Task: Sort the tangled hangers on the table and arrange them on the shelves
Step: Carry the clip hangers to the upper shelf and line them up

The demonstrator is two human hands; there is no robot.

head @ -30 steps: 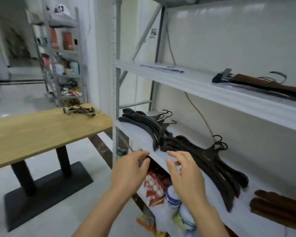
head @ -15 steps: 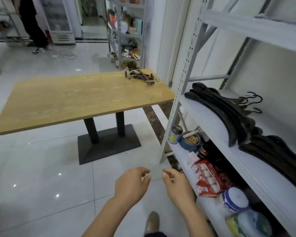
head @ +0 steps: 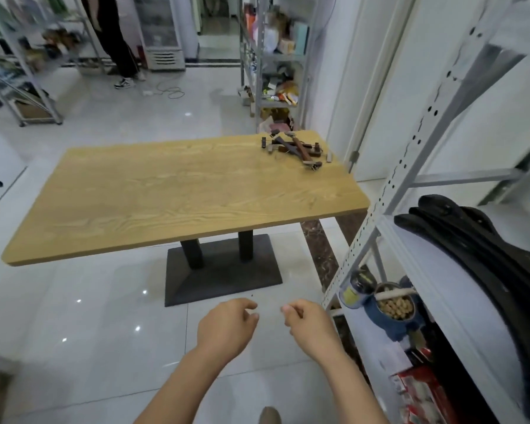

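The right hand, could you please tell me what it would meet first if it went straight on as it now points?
Probably the near edge of the wooden table: the right hand, holding nothing, points forward and left over the floor. Depth is unclear; held lower, it would reach the table's black base.

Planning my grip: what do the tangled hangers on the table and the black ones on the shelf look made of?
Tangled hangers: dark brown bars, likely stained wood, with greyish clips, probably metal. Black hangers: matte, smooth curved shoulders, plastic or painted wood; too blurred to tell.
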